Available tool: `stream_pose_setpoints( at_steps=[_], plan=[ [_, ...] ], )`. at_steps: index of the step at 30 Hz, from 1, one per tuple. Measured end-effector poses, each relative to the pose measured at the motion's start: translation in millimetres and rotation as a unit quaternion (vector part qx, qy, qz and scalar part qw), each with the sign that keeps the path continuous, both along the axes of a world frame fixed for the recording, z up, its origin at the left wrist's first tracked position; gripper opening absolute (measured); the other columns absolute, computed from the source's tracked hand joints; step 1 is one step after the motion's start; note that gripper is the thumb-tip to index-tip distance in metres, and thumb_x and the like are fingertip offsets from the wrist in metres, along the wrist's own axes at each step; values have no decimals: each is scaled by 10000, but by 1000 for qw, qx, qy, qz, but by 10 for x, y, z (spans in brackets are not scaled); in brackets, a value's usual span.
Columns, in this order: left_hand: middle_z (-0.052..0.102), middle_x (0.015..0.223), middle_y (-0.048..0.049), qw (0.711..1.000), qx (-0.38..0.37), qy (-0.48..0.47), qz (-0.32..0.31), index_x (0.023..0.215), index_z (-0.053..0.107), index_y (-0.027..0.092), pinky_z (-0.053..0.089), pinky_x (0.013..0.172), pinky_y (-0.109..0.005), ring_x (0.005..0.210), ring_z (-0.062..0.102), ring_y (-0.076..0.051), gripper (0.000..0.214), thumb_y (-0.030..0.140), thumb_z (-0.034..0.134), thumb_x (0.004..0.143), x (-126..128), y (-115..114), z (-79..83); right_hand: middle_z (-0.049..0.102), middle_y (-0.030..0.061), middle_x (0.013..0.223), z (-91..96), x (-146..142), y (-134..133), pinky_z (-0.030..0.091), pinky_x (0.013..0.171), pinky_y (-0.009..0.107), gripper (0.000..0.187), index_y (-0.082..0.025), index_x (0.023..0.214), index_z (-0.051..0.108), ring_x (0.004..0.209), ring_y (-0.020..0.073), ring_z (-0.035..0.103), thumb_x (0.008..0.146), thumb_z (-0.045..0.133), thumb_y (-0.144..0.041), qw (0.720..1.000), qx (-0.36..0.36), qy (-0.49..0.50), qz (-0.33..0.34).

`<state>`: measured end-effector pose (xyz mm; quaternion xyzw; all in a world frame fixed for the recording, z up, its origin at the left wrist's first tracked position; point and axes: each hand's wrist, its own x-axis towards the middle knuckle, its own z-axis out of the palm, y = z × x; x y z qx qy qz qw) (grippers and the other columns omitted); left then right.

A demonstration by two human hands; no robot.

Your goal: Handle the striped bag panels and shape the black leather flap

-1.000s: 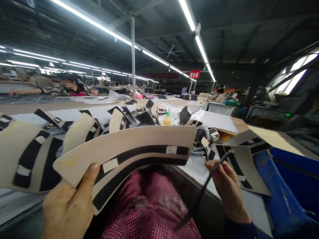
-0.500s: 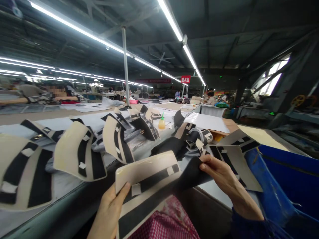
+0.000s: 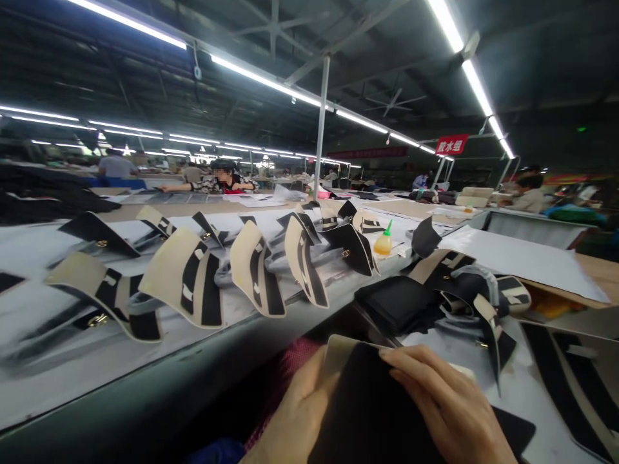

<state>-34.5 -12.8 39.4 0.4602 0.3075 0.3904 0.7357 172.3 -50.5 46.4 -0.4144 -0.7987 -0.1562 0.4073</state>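
In front of my lap is a leather panel [image 3: 372, 399], its black face toward me and a strip of its beige side showing at the top left. My left hand [image 3: 300, 406] grips its left edge, the thumb along the beige strip. Across the top right edge lie the fingers of my right hand [image 3: 440, 393], held together and pressing on the black face; its thumb is hidden. Just beyond, a stack of black pieces [image 3: 399, 303] rests on the bench. To the right are a part-built piece with a grey wrapped handle [image 3: 476, 280] and a flat striped panel [image 3: 575, 374].
A long bench [image 3: 159, 386] runs along the left, carrying several curved beige-and-black panels [image 3: 186, 277] with wrapped handles and gold fittings. A glue bottle [image 3: 383, 241] with a green tip stands at its far end. A co-worker [image 3: 227, 177] leans over another table behind.
The panel has turned from its beige striped side to its black side and is lower. Both hands have come closer together on it. My view has swung left.
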Motion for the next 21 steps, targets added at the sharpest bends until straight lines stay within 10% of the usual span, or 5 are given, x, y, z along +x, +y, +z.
stream_pose_setpoints(
  at_steps=[5, 12, 21],
  plan=[
    [720, 1301, -43, 997, -26, 73, -27, 1402, 583, 296, 534, 1030, -387, 1248, 641, -298, 639, 668, 598, 882, -100, -196, 287, 695, 26, 945, 77, -75, -17, 530, 653, 167, 244, -261, 1195, 652, 781, 104, 684, 1005, 542, -154, 999, 23, -32, 13],
    [462, 1577, 87, 953, 198, 228, 27, 1274, 708, 383, 254, 1259, -347, 1497, 360, -305, 415, 550, 633, 901, -212, -319, 158, 728, -2, 912, 164, -123, -69, 564, 724, 156, 377, -276, 1340, 605, 791, 110, 712, 989, 566, -145, 996, 7, -50, 76],
    [525, 1538, 20, 960, 244, 87, -110, 1548, 392, 336, 179, 1271, -311, 1505, 338, -177, 514, 300, 460, 1040, -269, -224, 155, 725, 22, 907, 167, -76, -165, 546, 561, 170, 517, -394, 1505, 458, 682, 146, 716, 1018, 467, -220, 993, 23, -114, -25]
  ],
)
